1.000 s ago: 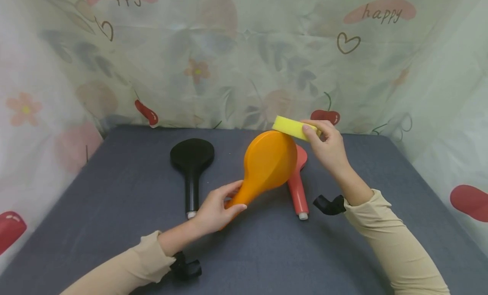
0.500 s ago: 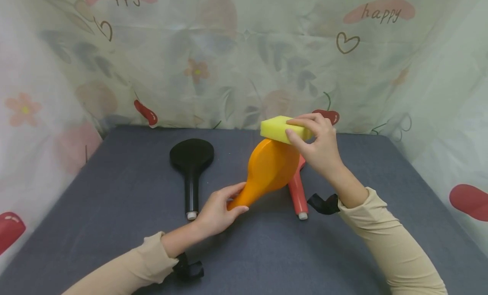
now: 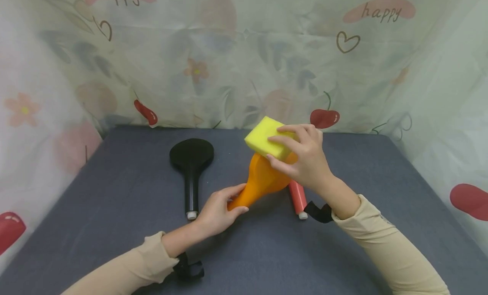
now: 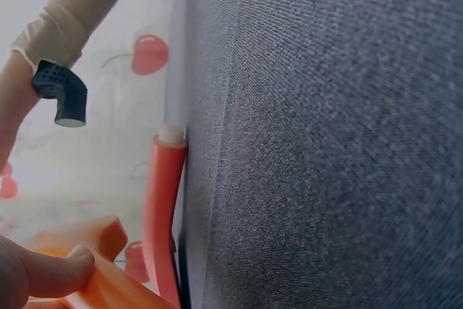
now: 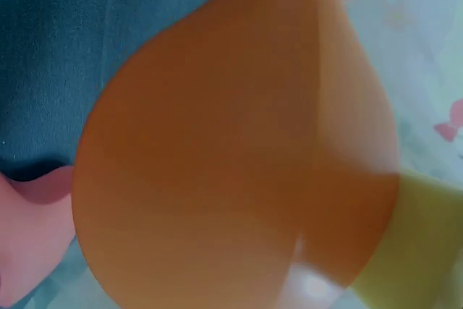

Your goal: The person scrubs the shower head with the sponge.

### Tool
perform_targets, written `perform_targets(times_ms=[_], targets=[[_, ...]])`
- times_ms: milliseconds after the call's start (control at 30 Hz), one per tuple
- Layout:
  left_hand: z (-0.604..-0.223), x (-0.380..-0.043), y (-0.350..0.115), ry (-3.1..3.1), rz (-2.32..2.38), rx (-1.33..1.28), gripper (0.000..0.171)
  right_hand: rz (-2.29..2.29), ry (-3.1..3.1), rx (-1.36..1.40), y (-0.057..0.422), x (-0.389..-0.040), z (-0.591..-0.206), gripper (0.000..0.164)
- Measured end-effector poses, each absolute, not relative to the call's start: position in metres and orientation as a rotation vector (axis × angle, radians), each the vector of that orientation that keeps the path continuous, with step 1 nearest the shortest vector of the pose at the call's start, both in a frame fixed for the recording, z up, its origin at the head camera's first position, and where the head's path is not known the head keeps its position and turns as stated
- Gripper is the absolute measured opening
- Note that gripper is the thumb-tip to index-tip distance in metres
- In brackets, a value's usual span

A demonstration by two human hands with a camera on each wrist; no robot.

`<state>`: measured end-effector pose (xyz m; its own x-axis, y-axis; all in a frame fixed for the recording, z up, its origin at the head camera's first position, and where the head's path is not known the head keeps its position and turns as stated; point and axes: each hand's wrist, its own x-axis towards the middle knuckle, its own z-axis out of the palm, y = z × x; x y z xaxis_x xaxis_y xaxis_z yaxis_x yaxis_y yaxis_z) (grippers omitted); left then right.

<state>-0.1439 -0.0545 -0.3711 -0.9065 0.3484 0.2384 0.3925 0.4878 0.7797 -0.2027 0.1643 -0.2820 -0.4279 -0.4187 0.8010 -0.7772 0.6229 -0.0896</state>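
An orange shower head [image 3: 267, 176] is raised and tilted over the dark table, its handle gripped by my left hand [image 3: 218, 211]. My right hand [image 3: 305, 159] holds a yellow sponge [image 3: 263, 136] between thumb and spread fingers, laid against the upper rim of the orange head and covering part of it. Filling the right wrist view is the smooth, broad orange head [image 5: 231, 142], with the sponge [image 5: 419, 244] at its edge. In the left wrist view, my left thumb [image 4: 58, 273] lies along the orange handle [image 4: 119, 287].
A black shower head [image 3: 192, 159] lies on the dark cloth-covered table [image 3: 114, 202] to the left. A red shower head [image 3: 298, 197] lies behind the orange one, partly hidden. Printed curtains [image 3: 228, 53] enclose the back and sides. Black wrist cameras sit at both cuffs.
The sponge has moved left and down along the rim, its broad face turning toward the head camera. The orange head has shifted slightly; the left hand stays nearly in place.
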Motion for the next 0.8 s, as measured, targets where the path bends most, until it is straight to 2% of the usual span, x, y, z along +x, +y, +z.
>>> perform_targets(times_ms=[233, 467, 800], targets=[[-0.372, -0.144, -0.054, -2.684, -1.424, -0.655, 0.051, 0.489, -2.045, 0.915, 0.163, -0.204, -0.28, 0.027], [-0.373, -0.144, -0.054, -2.676, -1.417, -0.677, 0.052, 0.421, -2.009, 1.036, 0.158, -0.201, -0.286, 0.028], [-0.374, -0.145, -0.054, -2.665, -1.408, -0.692, 0.051, 0.424, -1.987, 1.057, 0.154, -0.2, -0.291, 0.03]])
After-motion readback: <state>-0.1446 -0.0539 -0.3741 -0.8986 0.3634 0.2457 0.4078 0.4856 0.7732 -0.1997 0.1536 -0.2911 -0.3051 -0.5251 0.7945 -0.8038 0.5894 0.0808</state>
